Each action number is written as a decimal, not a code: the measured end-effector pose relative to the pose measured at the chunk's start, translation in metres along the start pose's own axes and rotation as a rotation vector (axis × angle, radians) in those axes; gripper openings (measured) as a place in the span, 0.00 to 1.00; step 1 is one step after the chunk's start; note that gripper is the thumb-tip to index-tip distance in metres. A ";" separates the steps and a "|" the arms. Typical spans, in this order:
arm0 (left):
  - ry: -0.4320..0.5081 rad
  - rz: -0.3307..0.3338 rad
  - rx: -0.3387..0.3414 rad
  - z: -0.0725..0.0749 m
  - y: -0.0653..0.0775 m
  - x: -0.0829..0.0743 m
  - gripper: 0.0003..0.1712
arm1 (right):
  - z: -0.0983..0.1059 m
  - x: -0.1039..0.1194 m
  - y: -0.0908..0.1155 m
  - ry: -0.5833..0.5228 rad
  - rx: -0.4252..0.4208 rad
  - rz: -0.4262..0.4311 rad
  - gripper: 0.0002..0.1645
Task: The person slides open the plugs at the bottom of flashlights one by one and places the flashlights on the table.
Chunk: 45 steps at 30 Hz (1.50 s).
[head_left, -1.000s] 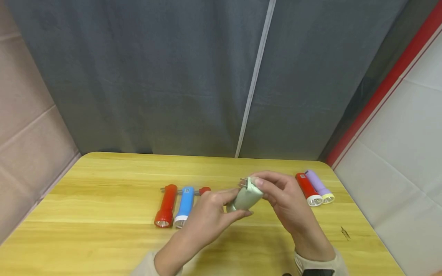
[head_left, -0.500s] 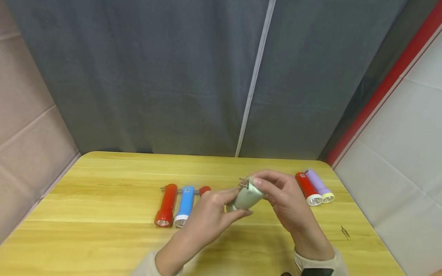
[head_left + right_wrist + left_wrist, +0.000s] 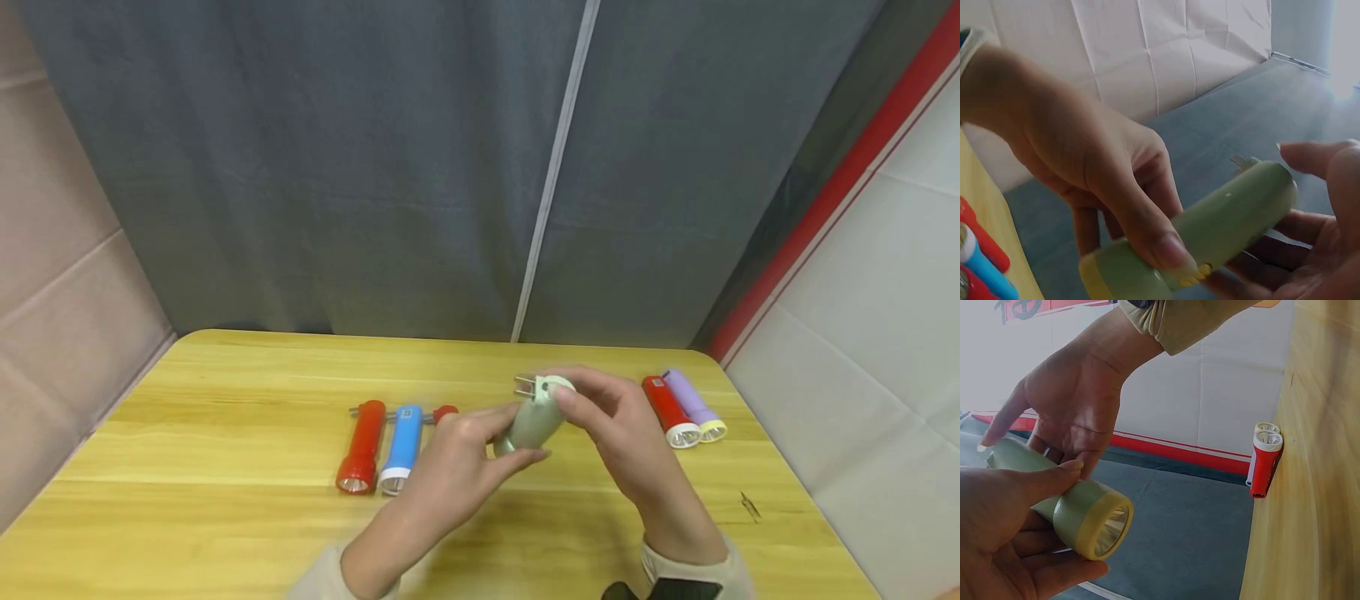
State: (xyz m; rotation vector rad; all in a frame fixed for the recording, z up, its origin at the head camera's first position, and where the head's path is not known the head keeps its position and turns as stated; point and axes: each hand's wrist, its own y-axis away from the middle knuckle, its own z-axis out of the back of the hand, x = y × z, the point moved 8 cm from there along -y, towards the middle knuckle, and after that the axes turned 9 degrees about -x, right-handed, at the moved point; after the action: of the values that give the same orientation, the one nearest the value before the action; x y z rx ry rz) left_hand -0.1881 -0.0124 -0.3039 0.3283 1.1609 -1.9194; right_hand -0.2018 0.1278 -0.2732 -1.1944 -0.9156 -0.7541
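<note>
We've a dk grey curtain (image 3: 315, 167) across the bg & a wood-grain table (image 3: 225, 433) below it. Over the table, the person's R hand (image 3: 626, 437) & L hand (image 3: 457, 462) come at the green torch (image 3: 534, 423) from either side, so it sits b/w them, up off the wood.

We see its long axis on a slant: lens end low at L hand, plug end higher at R hand. L hand is closer, clamped on the lens-end half, thumb one side, fingers opp. R hand's thumb & fingers are abt the plug end; we can't tell if they pinch it.

Similar size, on the table: red torch (image 3: 365, 442) & blue torch (image 3: 405, 442) to L; white-rimmed red torch (image 3: 663, 407) & purple torch (image 3: 688, 398) to R.

We find the held one pale, smooth, a bit glossy, w/ yellow rim (image 3: 1088, 534), silvery reflector (image 3: 1113, 531), small yellow slider-like bit (image 3: 1196, 275) & two thin metal prongs (image 3: 526, 392) sticking out nr the plug end.
</note>
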 end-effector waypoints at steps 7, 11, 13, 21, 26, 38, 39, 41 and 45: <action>0.011 0.041 -0.016 0.000 0.000 0.003 0.24 | 0.010 0.004 0.001 0.194 -0.008 0.022 0.28; 0.016 0.059 -0.033 0.000 -0.001 0.006 0.22 | 0.009 0.000 0.000 0.199 -0.001 -0.009 0.28; 0.022 0.064 -0.039 -0.001 -0.001 0.007 0.20 | 0.009 -0.004 -0.001 0.202 -0.011 -0.036 0.27; 0.057 0.147 0.014 -0.011 0.000 0.016 0.18 | 0.012 -0.022 -0.006 0.301 -0.057 -0.151 0.22; 0.040 0.282 0.086 -0.019 0.005 0.024 0.24 | 0.017 -0.034 -0.010 0.318 -0.074 -0.211 0.23; -0.194 0.270 0.154 -0.019 0.018 0.013 0.43 | 0.021 -0.064 -0.016 0.209 -0.091 -0.337 0.26; -0.208 0.262 0.155 -0.019 0.020 0.011 0.42 | 0.021 -0.067 -0.017 0.201 -0.087 -0.341 0.25; -0.246 0.228 0.143 -0.019 0.021 0.007 0.38 | 0.021 -0.072 -0.018 0.181 -0.082 -0.356 0.24; -0.334 0.134 0.104 -0.021 0.022 0.003 0.23 | 0.018 -0.086 -0.020 0.158 -0.072 -0.404 0.24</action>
State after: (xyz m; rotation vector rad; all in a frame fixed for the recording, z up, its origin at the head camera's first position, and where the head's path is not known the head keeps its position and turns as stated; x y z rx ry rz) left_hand -0.1767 -0.0018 -0.3304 0.1291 0.8020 -1.8350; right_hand -0.2617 0.1425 -0.3396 -1.0048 -1.0162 -1.1974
